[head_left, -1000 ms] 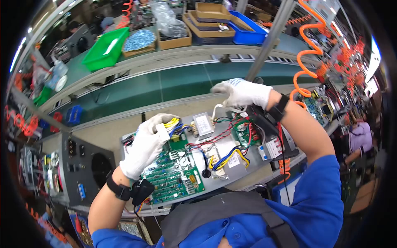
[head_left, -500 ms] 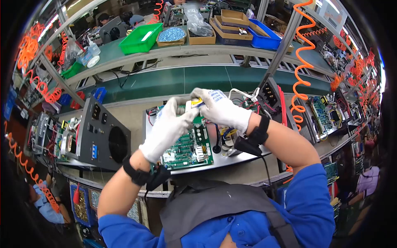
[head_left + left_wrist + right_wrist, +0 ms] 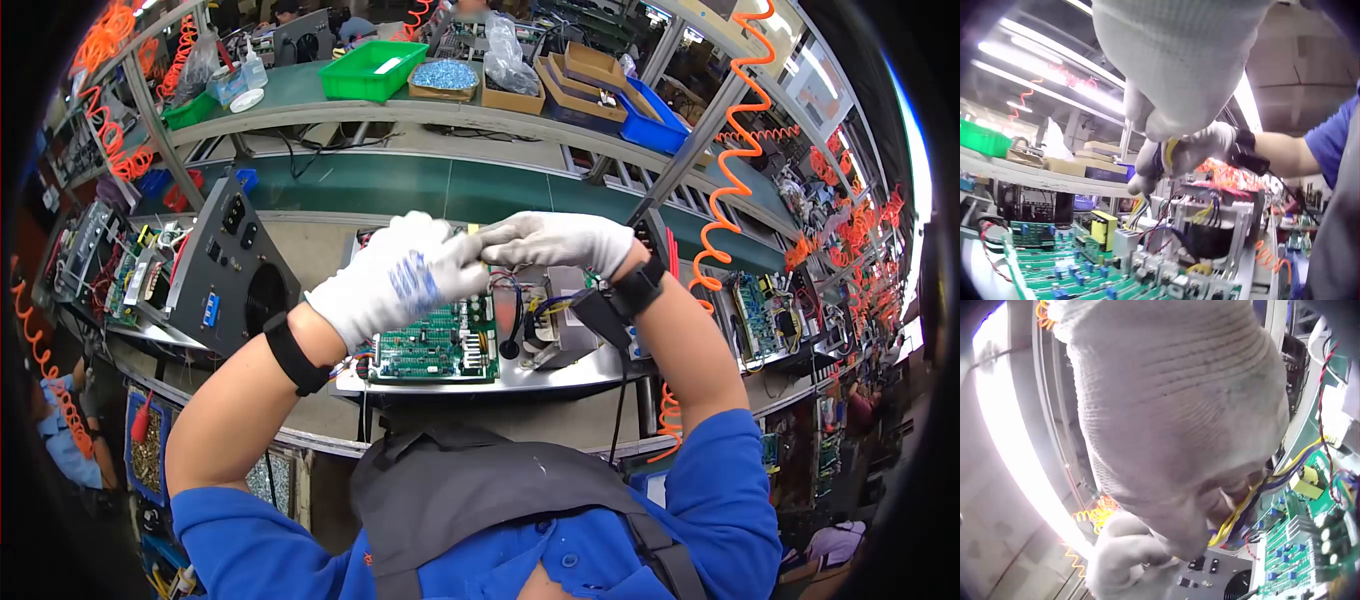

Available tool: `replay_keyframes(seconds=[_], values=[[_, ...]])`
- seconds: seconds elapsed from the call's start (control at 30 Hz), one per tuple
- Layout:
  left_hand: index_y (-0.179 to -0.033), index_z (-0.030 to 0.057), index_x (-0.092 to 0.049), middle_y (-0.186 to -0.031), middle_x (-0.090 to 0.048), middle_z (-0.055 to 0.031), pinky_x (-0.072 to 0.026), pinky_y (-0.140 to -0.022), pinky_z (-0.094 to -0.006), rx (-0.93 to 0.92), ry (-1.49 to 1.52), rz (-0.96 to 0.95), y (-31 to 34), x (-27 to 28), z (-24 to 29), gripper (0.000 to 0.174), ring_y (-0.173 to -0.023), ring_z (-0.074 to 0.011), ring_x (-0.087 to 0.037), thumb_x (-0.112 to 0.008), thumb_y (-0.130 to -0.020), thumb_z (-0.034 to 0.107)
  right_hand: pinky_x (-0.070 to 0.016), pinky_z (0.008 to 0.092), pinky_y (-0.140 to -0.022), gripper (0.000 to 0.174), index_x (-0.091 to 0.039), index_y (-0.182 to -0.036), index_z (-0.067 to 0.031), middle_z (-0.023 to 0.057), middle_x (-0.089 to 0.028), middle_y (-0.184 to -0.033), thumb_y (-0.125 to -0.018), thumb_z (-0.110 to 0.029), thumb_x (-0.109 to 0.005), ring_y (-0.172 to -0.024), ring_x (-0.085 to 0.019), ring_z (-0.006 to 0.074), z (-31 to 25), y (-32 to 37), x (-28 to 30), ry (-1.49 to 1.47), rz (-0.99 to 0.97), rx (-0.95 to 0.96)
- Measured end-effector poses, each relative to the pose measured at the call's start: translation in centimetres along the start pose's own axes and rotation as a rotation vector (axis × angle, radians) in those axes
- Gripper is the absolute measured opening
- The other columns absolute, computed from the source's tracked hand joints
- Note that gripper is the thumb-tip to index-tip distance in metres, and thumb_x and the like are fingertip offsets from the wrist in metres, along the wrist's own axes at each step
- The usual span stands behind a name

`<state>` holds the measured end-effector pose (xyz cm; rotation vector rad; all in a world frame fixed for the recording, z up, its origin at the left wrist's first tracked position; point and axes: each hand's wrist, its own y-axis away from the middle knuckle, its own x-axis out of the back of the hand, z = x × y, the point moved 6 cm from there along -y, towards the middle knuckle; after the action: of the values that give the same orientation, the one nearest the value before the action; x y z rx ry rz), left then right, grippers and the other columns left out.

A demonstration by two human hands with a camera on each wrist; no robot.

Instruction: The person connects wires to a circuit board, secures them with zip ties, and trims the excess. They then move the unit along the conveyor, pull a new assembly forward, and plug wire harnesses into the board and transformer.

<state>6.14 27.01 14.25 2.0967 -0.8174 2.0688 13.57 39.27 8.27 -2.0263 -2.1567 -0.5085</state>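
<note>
Both white-gloved hands meet above the green circuit board [image 3: 425,350]. In the right wrist view, my right hand [image 3: 1179,419] has its fingers curled round a bundle of yellow and blue wires [image 3: 1238,519], which runs back to the board's far side. The same wires [image 3: 1170,153] show between the fingers of the right hand [image 3: 1200,147] in the left wrist view. My left hand [image 3: 395,275] is blurred, its fingertips against the right hand's fingers. Curled fingers of the left hand [image 3: 1129,559] appear beside the wires; what they hold is hidden.
A dark panel with a round fan opening [image 3: 225,270] stands at the left, another open unit [image 3: 765,310] at the right. Behind runs a green conveyor [image 3: 400,190]; above it are a green bin [image 3: 372,72] and cardboard boxes. An orange coiled hose [image 3: 735,190] hangs at the right.
From a second ago, my right hand has come leftward from the white cable to the left hand. The left hand has turned its back upward, and the white connector it held is now out of sight.
</note>
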Motion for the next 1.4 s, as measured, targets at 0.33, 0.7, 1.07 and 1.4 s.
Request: replay_keyframes(seconds=[0.33,0.7,1.07,1.4], values=[[-0.105,0.0031,-0.055,-0.087,-0.063,-0.0059,-0.0493,-0.053,-0.0258,0.915,1.108,-0.061,4.8,-8.2,-6.2,0.026,-0.06,-0.0124,-0.061,-0.059,-0.095,0.027,-0.0507,0.0359,-0.073,0.023,-0.062,-0.103,-0.002,0.0126,-0.067,-0.087,-0.095,-0.021,-0.054,-0.081,-0.065,0.0256,-1.9,-2.0,-0.7,0.392,0.498,-0.155],[-0.1,0.0087,-0.056,-0.082,-0.064,-0.0136,-0.0519,-0.063,-0.0408,0.299,0.342,0.014,3.6,-5.9,-3.5,0.015,-0.078,-0.0306,-0.067,-0.057,-0.085,0.009,-0.0492,0.0362,-0.085,0.03,-0.058,-0.115,-0.0037,0.0174,-0.064,-0.102,-0.099,-0.027,-0.049,-0.098,-0.063,0.0312,0.4,-1.7,-1.7,0.403,0.402,-0.034],[-0.132,0.0046,-0.047,-0.11,-0.065,-0.0188,-0.0562,-0.068,-0.0327,0.744,0.955,0.144,6.8,-6.7,-7.3,0.046,-0.079,-0.0252,-0.069,-0.051,-0.097,0.034,-0.0495,0.0272,-0.079,0.022,-0.068,-0.102,-0.0016,0.0066,-0.067,-0.088,-0.087,-0.017,-0.068,-0.084,-0.062,0.012,0.0,-2.1,-0.3,0.186,0.368,0.001],[-0.118,0.0002,-0.051,-0.1,-0.064,-0.0154,-0.0526,-0.066,-0.0265,0.788,1.639,-0.045,5.6,-10.1,-4.9,0.04,-0.077,-0.0156,-0.064,-0.055,-0.096,0.033,-0.0497,0.032,-0.076,0.028,-0.065,-0.11,-0.0028,0.0086,-0.065,-0.09,-0.085,-0.015,-0.067,-0.082,-0.062,0.0178,-1.8,-0.5,-1.9,0.547,0.352,0.182]])
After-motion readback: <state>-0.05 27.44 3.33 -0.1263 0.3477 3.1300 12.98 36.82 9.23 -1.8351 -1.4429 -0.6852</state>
